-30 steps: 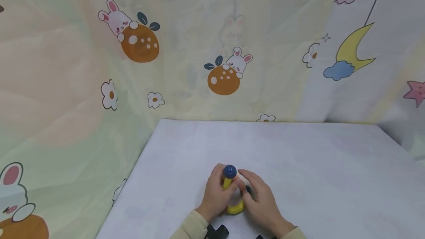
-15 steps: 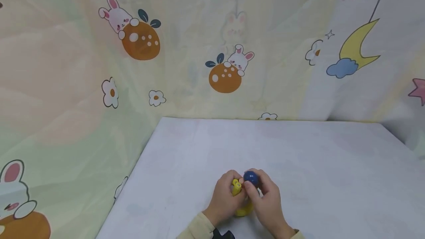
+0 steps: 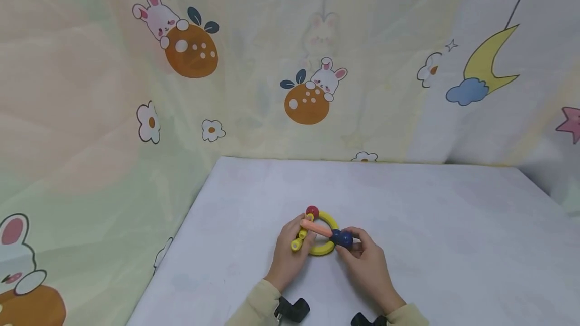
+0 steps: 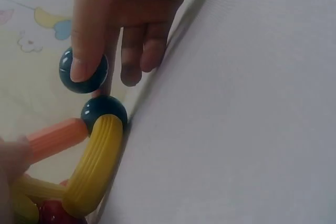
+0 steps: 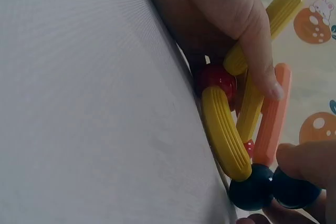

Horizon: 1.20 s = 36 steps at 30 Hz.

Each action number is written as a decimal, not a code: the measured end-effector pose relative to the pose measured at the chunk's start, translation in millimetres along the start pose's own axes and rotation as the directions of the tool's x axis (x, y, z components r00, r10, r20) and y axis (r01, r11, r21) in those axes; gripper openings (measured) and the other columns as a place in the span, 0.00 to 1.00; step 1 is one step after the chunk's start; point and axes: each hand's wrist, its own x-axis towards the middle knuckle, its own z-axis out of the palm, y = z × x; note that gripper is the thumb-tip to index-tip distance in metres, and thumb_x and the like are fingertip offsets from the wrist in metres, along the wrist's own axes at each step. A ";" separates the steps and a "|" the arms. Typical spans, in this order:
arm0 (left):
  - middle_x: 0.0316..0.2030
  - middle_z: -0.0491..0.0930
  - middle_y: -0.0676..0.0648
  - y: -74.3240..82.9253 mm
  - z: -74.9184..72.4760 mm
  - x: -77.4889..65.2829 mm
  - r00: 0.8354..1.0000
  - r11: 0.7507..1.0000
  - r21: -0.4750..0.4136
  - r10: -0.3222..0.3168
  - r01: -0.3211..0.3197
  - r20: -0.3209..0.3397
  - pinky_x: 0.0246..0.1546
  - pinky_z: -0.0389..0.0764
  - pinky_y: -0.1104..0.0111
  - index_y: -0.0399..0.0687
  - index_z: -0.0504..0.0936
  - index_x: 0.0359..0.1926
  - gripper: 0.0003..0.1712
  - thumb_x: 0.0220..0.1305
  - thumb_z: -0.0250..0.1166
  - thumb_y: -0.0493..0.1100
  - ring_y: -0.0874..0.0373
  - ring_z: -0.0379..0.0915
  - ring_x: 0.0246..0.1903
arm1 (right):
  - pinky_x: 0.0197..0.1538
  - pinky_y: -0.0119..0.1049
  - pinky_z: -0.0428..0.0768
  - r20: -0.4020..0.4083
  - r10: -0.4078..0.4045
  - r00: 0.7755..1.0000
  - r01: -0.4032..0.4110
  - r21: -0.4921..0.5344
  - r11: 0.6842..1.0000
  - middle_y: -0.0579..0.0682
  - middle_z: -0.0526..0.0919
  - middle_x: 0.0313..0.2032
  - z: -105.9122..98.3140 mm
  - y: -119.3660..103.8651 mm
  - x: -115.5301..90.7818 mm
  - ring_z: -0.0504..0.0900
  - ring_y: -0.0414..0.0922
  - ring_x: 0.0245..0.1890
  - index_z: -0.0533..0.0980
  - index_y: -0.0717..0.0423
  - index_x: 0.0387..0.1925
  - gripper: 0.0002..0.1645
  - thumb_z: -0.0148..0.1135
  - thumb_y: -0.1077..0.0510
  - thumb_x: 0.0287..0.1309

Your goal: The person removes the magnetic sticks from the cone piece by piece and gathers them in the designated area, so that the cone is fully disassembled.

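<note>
My left hand (image 3: pixel 290 253) grips a ring of toy building sticks and balls, its thumb across an orange stick (image 5: pixel 274 114). Curved yellow sticks (image 3: pixel 322 249) form the ring, with a red ball (image 3: pixel 312 211) at its far side. A straight yellow stick (image 5: pixel 286 11) juts out by the left hand. The orange stick meets a blue ball (image 4: pixel 104 112) on the ring. My right hand (image 3: pixel 369 263) pinches a second blue ball (image 3: pixel 347 239) between thumb and fingers, right beside the first. In the right wrist view the two blue balls appear to touch. Another red ball (image 5: pixel 215 80) is partly covered by the left hand.
A white table (image 3: pixel 430 225) lies beneath both hands. A printed cloth (image 3: pixel 254 64) with rabbits and oranges hangs behind and to the left. Black wrist-camera pieces (image 3: pixel 294 311) show near the sleeves.
A blue ball, first atop a yellow stick by the left hand, has gone into the right hand's pinch. The ring has moved farther away and turned, bringing the orange stick into view.
</note>
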 end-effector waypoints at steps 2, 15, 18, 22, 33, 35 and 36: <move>0.63 0.72 0.42 -2.9 0.0 0.2 1.000 0.999 -0.039 -0.025 0.025 0.012 0.63 0.68 0.57 0.40 0.73 0.63 0.27 0.70 0.59 0.51 0.48 0.67 0.64 | 0.33 0.28 0.79 0.011 -0.039 0.999 0.039 -0.009 0.999 0.52 0.82 0.50 1.8 1.8 0.4 0.83 0.40 0.35 0.76 0.53 0.53 0.26 0.72 0.61 0.51; 0.57 0.64 0.43 -2.9 -7.9 12.5 0.773 0.871 -0.380 -0.465 0.311 -0.431 0.40 0.77 0.76 0.43 0.57 0.69 0.41 0.60 0.70 0.41 0.51 0.68 0.50 | 0.36 0.29 0.80 0.098 -0.126 0.987 0.130 -0.029 0.991 0.43 0.84 0.42 6.5 -0.5 -6.0 0.80 0.37 0.35 0.78 0.49 0.53 0.26 0.75 0.58 0.49; 0.62 0.59 0.46 -0.6 -7.8 12.2 0.799 0.888 -0.343 -0.436 0.307 -0.414 0.47 0.76 0.68 0.47 0.49 0.72 0.47 0.61 0.69 0.44 0.51 0.64 0.55 | 0.38 0.28 0.81 0.119 -0.098 0.988 0.096 0.027 0.995 0.47 0.85 0.44 7.8 -2.2 -6.0 0.83 0.37 0.36 0.77 0.51 0.54 0.26 0.73 0.60 0.51; 0.67 0.59 0.46 1.0 -2.1 9.2 0.898 0.899 -0.307 -0.385 0.312 -0.214 0.61 0.70 0.55 0.50 0.43 0.74 0.53 0.60 0.70 0.50 0.50 0.61 0.64 | 0.43 0.31 0.82 0.183 -0.066 0.981 0.040 0.147 0.988 0.53 0.82 0.51 10.0 -4.2 -6.3 0.85 0.44 0.44 0.75 0.54 0.54 0.26 0.71 0.66 0.52; 0.55 0.68 0.45 3.7 3.1 8.0 0.913 0.909 -0.116 -0.406 0.400 -0.033 0.59 0.73 0.58 0.46 0.63 0.67 0.39 0.57 0.71 0.45 0.53 0.68 0.55 | 0.34 0.32 0.81 0.182 0.022 0.983 -0.062 0.222 0.973 0.55 0.77 0.46 11.5 -5.7 -6.7 0.81 0.45 0.33 0.67 0.58 0.48 0.25 0.54 0.77 0.47; 0.53 0.70 0.46 5.3 3.3 7.5 0.915 0.913 -0.091 -0.402 0.398 -0.040 0.55 0.76 0.60 0.49 0.66 0.66 0.37 0.57 0.70 0.43 0.55 0.69 0.51 | 0.32 0.31 0.80 0.150 0.038 0.988 -0.064 0.172 0.983 0.55 0.77 0.45 10.1 -4.9 -6.0 0.79 0.44 0.30 0.68 0.57 0.51 0.25 0.57 0.74 0.51; 0.53 0.70 0.47 5.5 3.5 7.2 0.917 0.916 -0.074 -0.397 0.394 -0.044 0.55 0.76 0.60 0.50 0.67 0.66 0.36 0.57 0.70 0.43 0.55 0.69 0.51 | 0.31 0.31 0.79 0.136 0.039 0.990 -0.060 0.150 0.987 0.55 0.78 0.45 9.3 -4.3 -5.4 0.79 0.43 0.28 0.68 0.57 0.52 0.24 0.59 0.72 0.53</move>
